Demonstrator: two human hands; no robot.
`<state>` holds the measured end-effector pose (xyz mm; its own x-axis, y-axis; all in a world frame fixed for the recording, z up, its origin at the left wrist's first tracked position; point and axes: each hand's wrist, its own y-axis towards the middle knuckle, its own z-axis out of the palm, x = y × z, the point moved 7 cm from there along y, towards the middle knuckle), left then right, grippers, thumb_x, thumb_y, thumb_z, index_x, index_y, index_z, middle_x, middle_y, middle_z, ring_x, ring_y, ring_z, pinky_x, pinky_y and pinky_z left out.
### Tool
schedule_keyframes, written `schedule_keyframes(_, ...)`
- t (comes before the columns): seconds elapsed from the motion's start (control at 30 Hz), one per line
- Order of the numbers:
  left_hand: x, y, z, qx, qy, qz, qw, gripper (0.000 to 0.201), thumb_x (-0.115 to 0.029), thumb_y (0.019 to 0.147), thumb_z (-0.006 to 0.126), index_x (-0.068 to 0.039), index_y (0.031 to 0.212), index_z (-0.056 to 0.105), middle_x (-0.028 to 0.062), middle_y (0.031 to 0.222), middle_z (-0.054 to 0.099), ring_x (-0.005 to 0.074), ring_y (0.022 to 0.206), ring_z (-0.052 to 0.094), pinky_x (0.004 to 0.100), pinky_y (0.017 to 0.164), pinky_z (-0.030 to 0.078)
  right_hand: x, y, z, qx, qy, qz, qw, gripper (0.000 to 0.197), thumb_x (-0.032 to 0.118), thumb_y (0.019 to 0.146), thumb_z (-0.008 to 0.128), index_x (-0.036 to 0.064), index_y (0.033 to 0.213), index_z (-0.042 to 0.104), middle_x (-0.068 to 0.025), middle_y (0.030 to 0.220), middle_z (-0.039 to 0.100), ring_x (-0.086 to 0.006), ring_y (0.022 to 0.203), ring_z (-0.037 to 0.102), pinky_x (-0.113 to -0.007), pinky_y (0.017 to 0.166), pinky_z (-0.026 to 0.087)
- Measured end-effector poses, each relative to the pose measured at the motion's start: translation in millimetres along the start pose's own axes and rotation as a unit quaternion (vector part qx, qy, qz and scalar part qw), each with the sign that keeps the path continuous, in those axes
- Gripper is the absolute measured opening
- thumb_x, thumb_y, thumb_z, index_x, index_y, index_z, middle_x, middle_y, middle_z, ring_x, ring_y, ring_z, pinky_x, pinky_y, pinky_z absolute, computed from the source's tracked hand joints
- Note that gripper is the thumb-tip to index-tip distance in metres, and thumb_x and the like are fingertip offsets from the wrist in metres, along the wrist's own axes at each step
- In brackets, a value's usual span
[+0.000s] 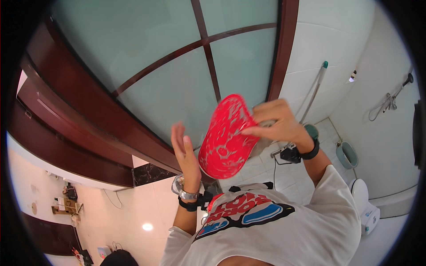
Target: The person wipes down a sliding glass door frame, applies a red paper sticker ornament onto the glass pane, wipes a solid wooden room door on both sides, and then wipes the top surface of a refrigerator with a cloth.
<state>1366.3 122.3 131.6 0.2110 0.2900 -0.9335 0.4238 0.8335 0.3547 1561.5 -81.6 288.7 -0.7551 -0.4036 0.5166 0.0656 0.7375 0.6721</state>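
Observation:
A red slipper is held up in front of my chest, its long sole-shaped face toward me and mottled with grey patches. My right hand pinches its right edge between thumb and fingers. Some greyish material shows behind that hand, too hidden to make out. My left hand is raised beside the slipper's left edge, fingers stretched upward and holding nothing. Whether its palm touches the slipper I cannot tell. Motion blurs the slipper and both hands a little.
A frosted glass door with a dark red frame stands just ahead. To the right are a mop handle, a grey-blue basin, a white toilet and a hand shower. A dark marble sill lies left.

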Motion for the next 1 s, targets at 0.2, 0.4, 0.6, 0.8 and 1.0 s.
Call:
schedule_keyframes(0.2,52.0,-6.7,23.0,0.178,-0.162,-0.228,0.943,0.068,-0.052,0.125,0.051,-0.001,0.17,0.051,0.016,0.162,0.068,0.0237,0.149,0.064,0.0413,0.127,0.049,-9.0,-1.7,-39.4,-0.058,0.053,-0.009,0.997,0.027,0.013,0.089,0.099,-0.0032,0.088,0.078,-0.0084,0.079,0.073,-0.015,0.066,0.063,-0.032,0.064,0.05)
schedule_keyframes(0.4,31.1,2.5,23.0,0.135,-0.322,-0.164,0.923,0.035,-0.021,0.118,0.07,-0.007,0.15,0.068,0.0048,0.139,0.081,0.0171,0.126,0.077,0.0397,0.11,0.061,-37.8,-28.3,-47.2,-0.038,0.061,0.066,0.995,0.021,0.011,0.089,0.098,-0.0032,0.095,0.084,-0.0113,0.087,0.083,-0.0147,0.072,0.072,-0.03,0.068,0.054)
schedule_keyframes(0.6,-72.5,39.8,0.8,0.158,-0.343,0.011,0.926,0.052,-0.013,0.117,0.068,-0.005,0.167,0.055,0.0088,0.15,0.076,0.0205,0.132,0.076,0.0426,0.11,0.063,-24.6,-30.1,-86.5,-0.038,0.077,0.005,0.996,0.021,0.012,0.088,0.099,-0.0022,0.099,0.088,-0.0112,0.091,0.085,-0.0137,0.077,0.074,-0.03,0.07,0.055)
schedule_keyframes(0.8,-131.4,70.6,5.7,0.11,-0.139,0.062,0.982,0.051,-0.016,0.117,0.072,0.0,0.164,0.06,0.0056,0.13,0.083,0.0101,0.109,0.076,0.0304,0.095,0.062,-41.8,-24.7,-111.8,-0.011,0.026,0.12,0.992,0.029,0.023,0.095,0.096,-0.0031,0.104,0.087,-0.0086,0.084,0.081,-0.0084,0.075,0.066,-0.029,0.068,0.051)
schedule_keyframes(1.0,-134.6,105.5,22.1,0.097,0.045,0.105,0.989,0.044,-0.017,0.118,0.072,0.002,0.158,0.067,0.0037,0.114,0.084,0.0044,0.096,0.071,0.0242,0.087,0.057,-133.9,-27.6,-75.8,0.002,0.041,0.234,0.971,0.036,0.034,0.102,0.089,-0.0018,0.106,0.087,-0.0068,0.083,0.08,-0.0085,0.075,0.061,-0.03,0.07,0.051)
